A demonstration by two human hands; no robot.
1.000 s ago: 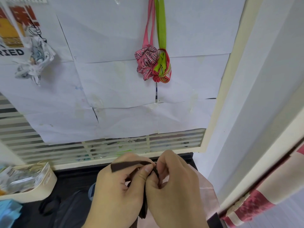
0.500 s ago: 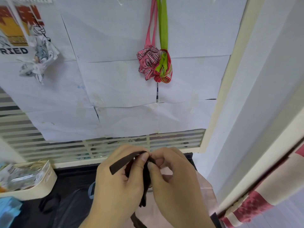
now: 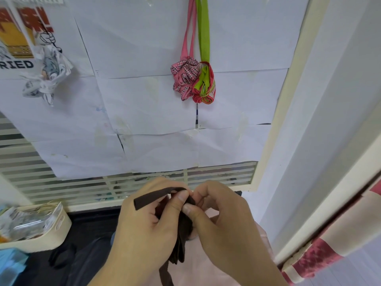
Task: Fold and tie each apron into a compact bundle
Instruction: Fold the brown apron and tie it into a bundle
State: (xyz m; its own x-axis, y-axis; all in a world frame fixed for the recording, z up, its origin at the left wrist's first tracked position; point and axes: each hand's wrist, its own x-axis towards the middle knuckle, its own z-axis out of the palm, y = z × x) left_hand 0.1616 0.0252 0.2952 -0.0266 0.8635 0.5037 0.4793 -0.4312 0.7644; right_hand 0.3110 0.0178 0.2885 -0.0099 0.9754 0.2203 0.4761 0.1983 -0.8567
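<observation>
Dark brown fabric (image 3: 182, 234), bunched into a small bundle, sits low in the middle of the view, pressed between two hands. The left hand (image 3: 144, 226) curls around the bundle's left side, its thumb pinching a dark brown strap (image 3: 156, 198) against the top; the strap's free end sticks out leftward over the back of that hand. The right hand (image 3: 224, 219) grips the bundle from the right, thumb and forefinger pinched on the fabric right beside the left thumb — the two thumbs nearly touch. A narrow tail of the same fabric hangs below the hands.

Under the hands lies pale pink cloth (image 3: 206, 269) on a black surface (image 3: 90, 221).

At the far left, a cream basket (image 3: 59, 230) holds crinkled clear plastic packets (image 3: 26, 219); what they contain cannot be made out.

Behind, a window is papered over with white sheets (image 3: 144, 112). Two tied bundles hang from it by their straps, touching side by side — a pink checked bundle (image 3: 184, 79) and a green and red bundle (image 3: 205, 87). A white cartoon-print bundle (image 3: 48, 75) hangs farther left. A red and cream curtain (image 3: 321, 250) shows at lower right.
</observation>
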